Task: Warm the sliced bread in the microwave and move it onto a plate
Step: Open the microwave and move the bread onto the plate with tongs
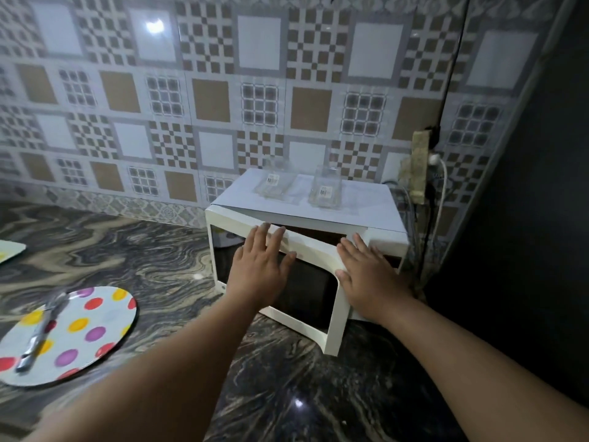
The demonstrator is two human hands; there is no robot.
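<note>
A white microwave [347, 205] stands on the dark marbled counter against the tiled wall. Its door [306, 298], with a dark window, hangs partly ajar, swung out toward me. My left hand [259, 269] lies flat on the door's outer face, fingers spread. My right hand [366, 275] rests flat on the door's right edge, fingers spread too. Neither hand holds anything. A round plate with coloured dots [95, 327] lies on the counter at the left, with metal tongs [41, 333] on it. No bread shows; the oven's inside is hidden.
Two clear glass containers [325, 189] sit on top of the microwave. A wall socket with plugs and cables [424, 167] is at the microwave's right, beside a dark wall. The edge of another plate [11, 252] shows at the far left.
</note>
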